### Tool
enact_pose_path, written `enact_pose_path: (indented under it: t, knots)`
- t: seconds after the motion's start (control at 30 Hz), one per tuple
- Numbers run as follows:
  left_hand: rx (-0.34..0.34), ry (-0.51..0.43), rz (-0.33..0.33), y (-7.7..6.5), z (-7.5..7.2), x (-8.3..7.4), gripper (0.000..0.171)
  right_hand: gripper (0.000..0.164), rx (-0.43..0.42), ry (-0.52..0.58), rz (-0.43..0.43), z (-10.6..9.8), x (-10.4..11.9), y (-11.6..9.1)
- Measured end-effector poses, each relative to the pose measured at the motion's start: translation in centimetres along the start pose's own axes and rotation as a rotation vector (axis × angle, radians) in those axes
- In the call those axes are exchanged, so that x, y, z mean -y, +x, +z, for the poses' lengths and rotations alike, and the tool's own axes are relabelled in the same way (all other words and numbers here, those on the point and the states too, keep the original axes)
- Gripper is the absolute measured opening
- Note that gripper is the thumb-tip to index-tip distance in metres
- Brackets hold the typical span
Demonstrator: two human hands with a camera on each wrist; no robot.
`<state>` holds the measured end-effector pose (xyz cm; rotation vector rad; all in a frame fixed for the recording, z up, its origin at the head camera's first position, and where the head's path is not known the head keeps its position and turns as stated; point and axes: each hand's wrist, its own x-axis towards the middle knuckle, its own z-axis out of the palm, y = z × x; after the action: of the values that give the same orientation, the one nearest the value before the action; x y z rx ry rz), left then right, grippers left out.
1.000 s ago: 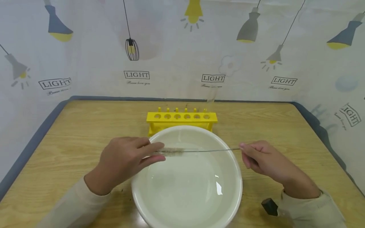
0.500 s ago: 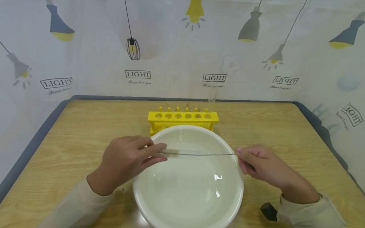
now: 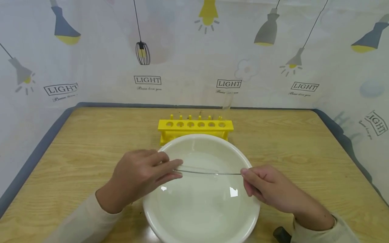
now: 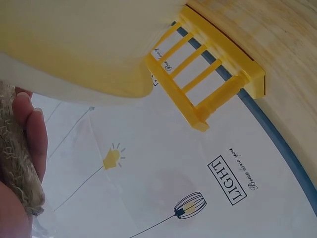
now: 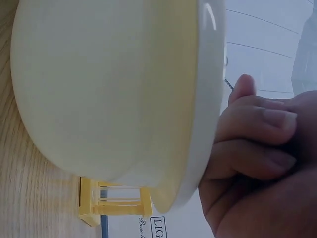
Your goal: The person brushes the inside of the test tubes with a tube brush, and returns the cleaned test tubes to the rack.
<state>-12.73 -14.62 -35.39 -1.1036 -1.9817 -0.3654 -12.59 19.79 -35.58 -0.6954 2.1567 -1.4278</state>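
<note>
White and round, a basin is sitting on the bench. Above it, the left grip is holding a clear tube sideways, its mouth pointing right. A brush is lying with its bristles inside that tube, and the right grip is pinching its thin wire handle. Just behind the basin, a yellow rack is standing, carrying a second tube at its right end. Near the right sleeve, a dark object is lying.
</note>
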Motion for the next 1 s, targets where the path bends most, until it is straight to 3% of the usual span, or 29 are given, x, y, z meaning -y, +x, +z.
enact_pose_path:
  t: [0.3,0.63,0.8,1.0]
  knots:
    - [0.037,-0.007,0.010,0.1,0.1,-0.1,0.035,0.038,-0.076,-0.197,-0.112,1.2,0.2,-0.1]
    - [0.089,-0.059,-0.041,-0.3,0.1,0.0,0.034,0.028,-0.262,-0.631,-0.445,1.6,-0.4,0.1]
    - [0.124,-0.084,-0.076,-0.5,0.1,0.0,0.034,0.032,-0.344,-0.747,-0.647,1.4,-0.9,0.5]
    - [0.137,-0.100,-0.096,-0.5,0.0,0.1,0.036,0.040,-0.403,-0.843,-0.726,1.4,-0.7,0.8]
